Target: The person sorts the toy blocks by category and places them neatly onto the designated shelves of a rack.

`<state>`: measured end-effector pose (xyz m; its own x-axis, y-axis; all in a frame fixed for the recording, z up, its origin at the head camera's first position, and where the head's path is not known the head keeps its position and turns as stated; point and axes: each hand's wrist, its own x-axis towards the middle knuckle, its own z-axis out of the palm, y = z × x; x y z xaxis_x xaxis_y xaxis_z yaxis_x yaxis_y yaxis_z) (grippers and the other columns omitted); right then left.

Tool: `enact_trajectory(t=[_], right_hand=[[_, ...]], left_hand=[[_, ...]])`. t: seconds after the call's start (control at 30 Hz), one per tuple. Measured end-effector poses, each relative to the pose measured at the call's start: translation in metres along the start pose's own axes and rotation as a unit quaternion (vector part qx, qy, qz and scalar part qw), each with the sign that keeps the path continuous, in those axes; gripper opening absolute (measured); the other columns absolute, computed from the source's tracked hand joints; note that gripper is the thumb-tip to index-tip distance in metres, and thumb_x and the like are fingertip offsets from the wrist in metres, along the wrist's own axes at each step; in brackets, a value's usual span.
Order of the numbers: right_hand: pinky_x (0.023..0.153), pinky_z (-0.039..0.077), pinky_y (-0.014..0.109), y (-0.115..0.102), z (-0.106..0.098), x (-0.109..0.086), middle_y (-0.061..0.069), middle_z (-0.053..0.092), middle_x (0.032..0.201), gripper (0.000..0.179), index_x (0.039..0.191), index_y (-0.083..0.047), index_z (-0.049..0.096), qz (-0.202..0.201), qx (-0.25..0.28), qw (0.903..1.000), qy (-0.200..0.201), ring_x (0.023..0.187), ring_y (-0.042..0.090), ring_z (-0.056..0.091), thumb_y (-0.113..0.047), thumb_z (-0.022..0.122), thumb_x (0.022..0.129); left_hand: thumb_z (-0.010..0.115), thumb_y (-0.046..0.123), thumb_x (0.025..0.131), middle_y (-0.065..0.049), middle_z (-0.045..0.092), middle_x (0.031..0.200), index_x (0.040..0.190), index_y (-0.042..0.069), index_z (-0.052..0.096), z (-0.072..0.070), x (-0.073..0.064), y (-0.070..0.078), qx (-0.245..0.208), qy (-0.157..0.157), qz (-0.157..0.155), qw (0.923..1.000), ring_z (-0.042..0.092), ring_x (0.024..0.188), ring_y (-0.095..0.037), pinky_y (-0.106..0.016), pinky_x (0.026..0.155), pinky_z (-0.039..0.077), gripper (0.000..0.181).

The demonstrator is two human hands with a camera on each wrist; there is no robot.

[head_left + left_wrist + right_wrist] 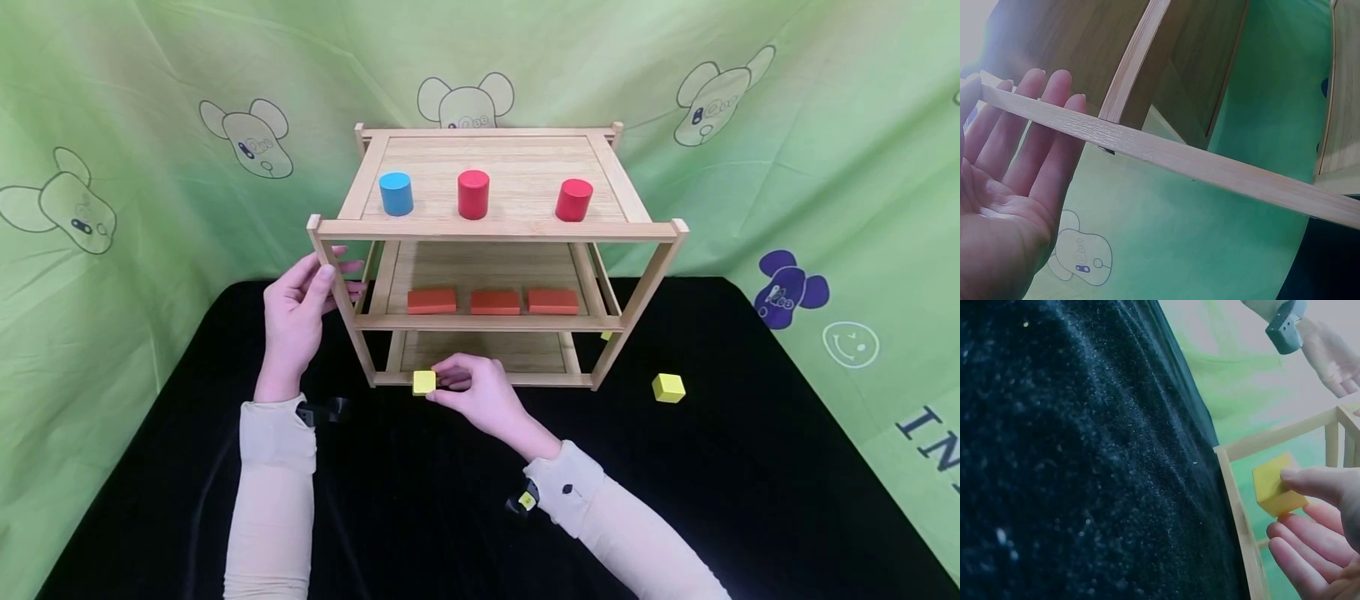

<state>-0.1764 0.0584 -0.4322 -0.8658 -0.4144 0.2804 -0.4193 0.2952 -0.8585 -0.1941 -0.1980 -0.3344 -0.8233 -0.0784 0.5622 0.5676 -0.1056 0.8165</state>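
Note:
A three-tier wooden shelf (480,229) stands on black cloth. My left hand (295,307) holds its front left post (333,287), thumb on the near side and fingers (1054,150) reaching behind it. My right hand (483,392) pinches a yellow cube (423,382) between thumb and fingers, in front of the bottom tier's left part. The right wrist view shows the thumb pressed on one face of that yellow cube (1275,487). On the top tier stand a blue cylinder (396,195) and two red cylinders (473,196). Three red-orange blocks (495,302) line the middle tier.
Another yellow cube (668,388) lies on the black cloth (720,467) right of the shelf. Part of a further yellow piece (606,336) shows behind the front right post (641,304). A green curtain (150,208) with mouse-like drawings hangs behind and at both sides.

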Motion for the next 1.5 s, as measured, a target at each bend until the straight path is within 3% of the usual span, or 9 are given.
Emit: enact_trajectory(t=[0.37, 0.93, 1.5], right_hand=[[0.076, 0.06, 0.024, -0.002, 0.003, 0.008, 0.006, 0.076, 0.095, 0.028, 0.106, -0.002, 0.075, 0.027, 0.008, 0.9996, 0.01, 0.087, 0.019, 0.074, -0.006, 0.086, 0.081], [0.079, 0.06, 0.025, 0.001, 0.004, 0.017, 0.008, 0.075, 0.102, 0.028, 0.109, -0.002, 0.074, 0.029, -0.008, 0.9994, 0.015, 0.091, 0.02, 0.074, -0.007, 0.084, 0.083], [0.08, 0.059, 0.027, 0.004, 0.007, 0.027, 0.007, 0.075, 0.106, 0.029, 0.111, -0.004, 0.074, 0.035, -0.07, 0.9964, 0.031, 0.094, 0.019, 0.073, -0.012, 0.085, 0.085]], left_hand=[[0.057, 0.015, 0.106, -0.016, 0.074, 0.109, 0.127, -0.001, 0.068, 0.001, 0.0, 0.0, 0.011, 0.003, 0.003, 0.9999, 0.075, 0.087, -0.03, -0.038, 0.08, 0.061, 0.029], [0.058, 0.014, 0.105, -0.016, 0.074, 0.108, 0.127, -0.006, 0.066, 0.001, -0.001, -0.001, -0.004, 0.015, -0.007, 0.9999, 0.075, 0.084, -0.028, -0.039, 0.08, 0.061, 0.03], [0.058, 0.015, 0.106, -0.016, 0.074, 0.108, 0.128, -0.005, 0.066, 0.0, -0.001, -0.001, 0.001, 0.0, -0.001, 1.0, 0.075, 0.085, -0.026, -0.036, 0.081, 0.061, 0.031]])
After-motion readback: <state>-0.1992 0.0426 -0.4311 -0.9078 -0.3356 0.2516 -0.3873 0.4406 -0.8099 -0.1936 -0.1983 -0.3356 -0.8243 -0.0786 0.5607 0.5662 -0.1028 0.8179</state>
